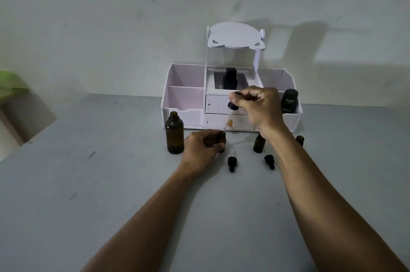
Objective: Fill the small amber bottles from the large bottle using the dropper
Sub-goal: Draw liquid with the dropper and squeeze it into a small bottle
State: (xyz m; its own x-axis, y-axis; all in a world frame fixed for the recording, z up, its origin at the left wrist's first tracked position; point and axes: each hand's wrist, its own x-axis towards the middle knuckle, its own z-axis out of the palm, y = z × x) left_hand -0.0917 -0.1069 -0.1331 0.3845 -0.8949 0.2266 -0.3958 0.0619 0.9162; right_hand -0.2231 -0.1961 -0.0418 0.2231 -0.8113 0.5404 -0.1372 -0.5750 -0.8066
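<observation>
Nearest, two loose dropper caps (232, 162) are seen on the grey table (111, 183). A small amber bottle (221, 138) is gripped by the left hand (203, 148). Above, at one o'clock, the dropper (230, 114) is pinched by the right hand (258, 107), tip at the bottle mouth. The large bottle (174, 133) stands open at nine o'clock; two more small bottles (259, 144) stand at three o'clock, before the white organizer (186, 98).

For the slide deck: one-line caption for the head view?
Right hand holds dropper over small amber bottle steadied by left hand, beside open large bottle.

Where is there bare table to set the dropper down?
Left of the large bottle the table is bare, as is the near strip between the forearms. It is crowded right of the left hand: two loose droppers and small bottles.
</observation>
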